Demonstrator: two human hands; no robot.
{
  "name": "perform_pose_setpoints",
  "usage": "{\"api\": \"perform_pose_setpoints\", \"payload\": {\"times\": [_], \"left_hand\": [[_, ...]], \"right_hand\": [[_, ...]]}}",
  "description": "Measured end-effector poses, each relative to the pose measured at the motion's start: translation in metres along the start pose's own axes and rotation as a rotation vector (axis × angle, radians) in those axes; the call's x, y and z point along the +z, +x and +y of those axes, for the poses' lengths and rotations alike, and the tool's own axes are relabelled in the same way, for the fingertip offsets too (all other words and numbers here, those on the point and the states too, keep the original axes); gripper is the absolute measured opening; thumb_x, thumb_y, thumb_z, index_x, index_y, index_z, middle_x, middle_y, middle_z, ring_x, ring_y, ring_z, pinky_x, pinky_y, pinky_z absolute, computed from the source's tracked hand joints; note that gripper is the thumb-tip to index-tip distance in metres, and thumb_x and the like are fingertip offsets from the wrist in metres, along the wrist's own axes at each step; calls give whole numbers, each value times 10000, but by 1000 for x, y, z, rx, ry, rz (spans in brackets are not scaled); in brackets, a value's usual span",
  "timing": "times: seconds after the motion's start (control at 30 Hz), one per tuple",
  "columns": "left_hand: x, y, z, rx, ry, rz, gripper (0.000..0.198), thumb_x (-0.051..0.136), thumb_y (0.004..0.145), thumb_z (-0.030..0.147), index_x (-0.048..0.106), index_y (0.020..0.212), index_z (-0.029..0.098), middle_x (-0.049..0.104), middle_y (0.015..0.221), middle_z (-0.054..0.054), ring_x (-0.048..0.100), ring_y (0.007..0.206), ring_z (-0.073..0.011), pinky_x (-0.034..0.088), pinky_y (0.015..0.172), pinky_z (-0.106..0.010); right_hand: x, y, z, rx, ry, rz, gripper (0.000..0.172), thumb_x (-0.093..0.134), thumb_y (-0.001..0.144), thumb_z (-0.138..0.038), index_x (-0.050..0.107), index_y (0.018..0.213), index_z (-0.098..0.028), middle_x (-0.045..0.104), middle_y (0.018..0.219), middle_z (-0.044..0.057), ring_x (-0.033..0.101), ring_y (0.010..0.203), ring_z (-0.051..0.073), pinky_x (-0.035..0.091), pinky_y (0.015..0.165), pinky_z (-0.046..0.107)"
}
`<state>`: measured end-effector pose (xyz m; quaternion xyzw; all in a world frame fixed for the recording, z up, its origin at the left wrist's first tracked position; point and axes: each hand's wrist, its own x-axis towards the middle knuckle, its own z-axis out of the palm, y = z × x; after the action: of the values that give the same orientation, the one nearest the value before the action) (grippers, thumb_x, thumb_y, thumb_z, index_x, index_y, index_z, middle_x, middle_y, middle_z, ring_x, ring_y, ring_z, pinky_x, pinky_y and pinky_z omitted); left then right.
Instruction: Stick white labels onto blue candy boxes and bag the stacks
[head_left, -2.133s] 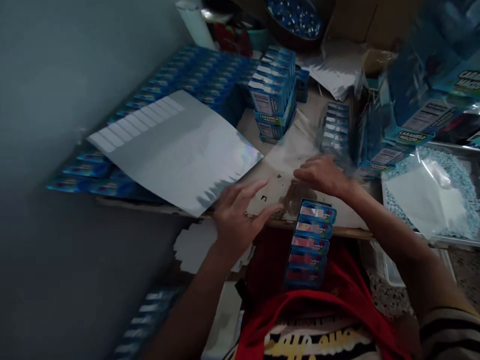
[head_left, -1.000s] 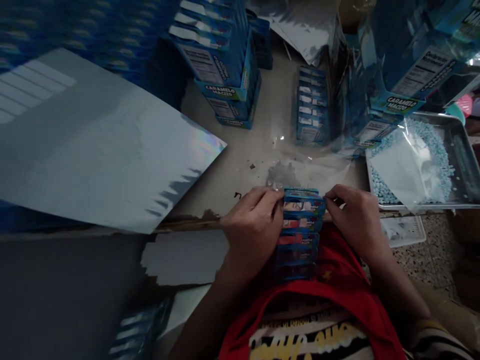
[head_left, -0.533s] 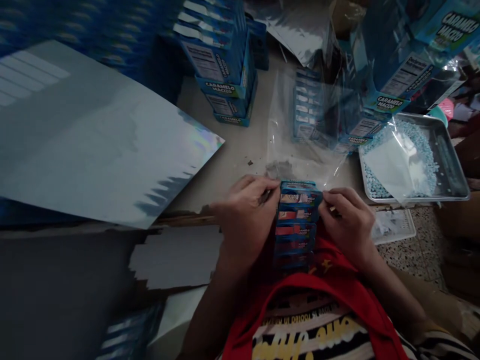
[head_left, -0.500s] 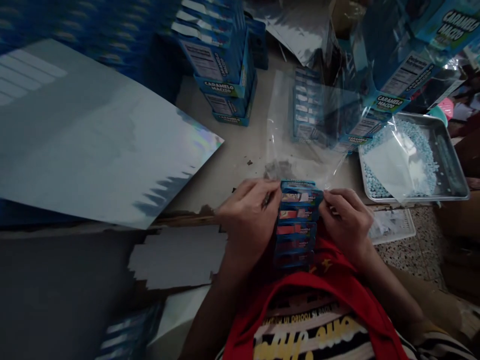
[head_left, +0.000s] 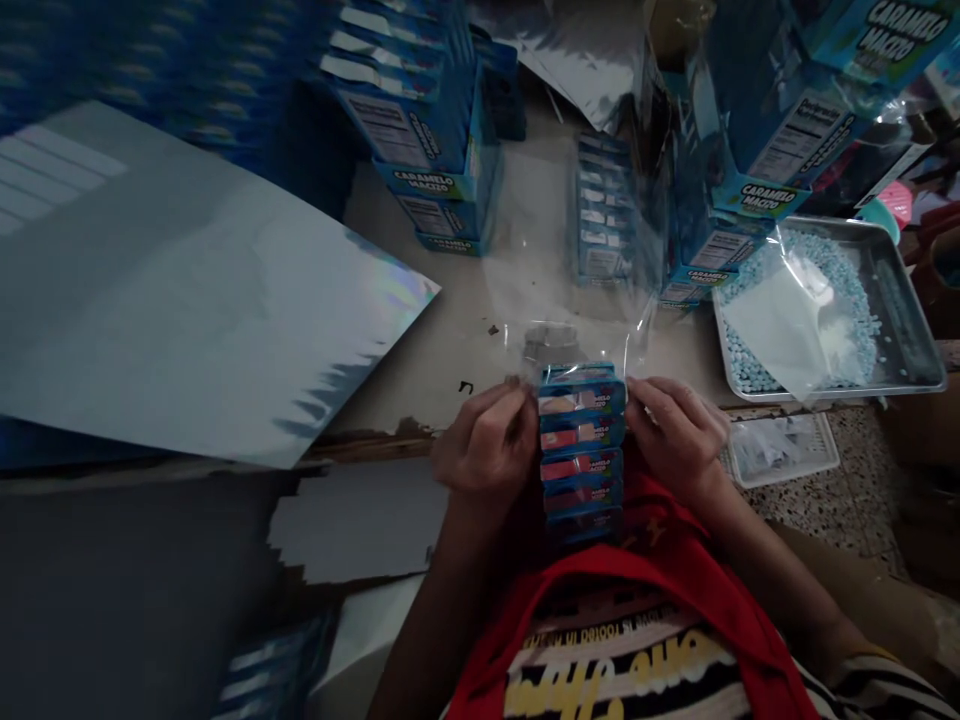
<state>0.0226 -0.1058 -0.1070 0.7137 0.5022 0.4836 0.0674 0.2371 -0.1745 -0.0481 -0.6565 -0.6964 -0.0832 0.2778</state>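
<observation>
Head view shows my left grip (head_left: 487, 445) and right grip (head_left: 675, 440) each pinched shut on a side of the clear bag (head_left: 559, 300), as far as the dim light lets me judge, right where its mouth meets the top of the row of small blue boxes (head_left: 581, 450). That row lies between my grips, its far end at the near edge of the surface (head_left: 465, 330) and the rest running back off the edge onto my red apron (head_left: 675, 600). I see nothing binding the boxes, so I think a crooked pull could fan them out and spill them off my lap. The film looks thin and slick: one pinch slipping would let the mouth collapse, and a box corner could snag and tear it. The bag spreads out toward the standing stack of boxes (head_left: 604, 215), so a hard tug might topple those. At the right edge the metal tray (head_left: 911, 340) of pale pellets sits near my right arm, and the shiny sheet (head_left: 187, 300) overhangs the near edge by my left; a wide elbow could catch either.
</observation>
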Motion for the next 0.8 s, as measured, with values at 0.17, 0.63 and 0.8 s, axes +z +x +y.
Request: {"api": "perform_pose_setpoints", "payload": {"times": [0.17, 0.63, 0.8], "left_hand": [[-10, -38, -22, 166, -128, -70, 175, 767, 909, 233, 780, 1083, 247, 819, 1055, -65, 785, 961, -229, 623, 889, -342], [43, 3, -7, -393, -328, -58, 201, 692, 925, 362, 703, 996, 174, 728, 968, -53, 726, 881, -176, 613, 816, -309], [44, 0, -7, -546, -287, -130, 288, 671, 924, 423, 737, 1086, 195, 789, 966, -44, 753, 834, -189, 594, 739, -290]], "right_hand": [[10, -14, 6, -160, 105, 193, 141, 694, 1006, -204, 744, 1122, -270, 818, 939, 14, 754, 772, 132, 563, 728, 251], [68, 6, 13, 153, 352, 214, 167, 564, 1000, -145, 689, 948, -244, 758, 877, 10, 727, 804, 145, 577, 739, 261], [67, 7, 13, 172, 258, 136, 195, 575, 1013, -138, 739, 1044, -240, 801, 903, 9, 745, 773, 143, 543, 719, 242]]}}
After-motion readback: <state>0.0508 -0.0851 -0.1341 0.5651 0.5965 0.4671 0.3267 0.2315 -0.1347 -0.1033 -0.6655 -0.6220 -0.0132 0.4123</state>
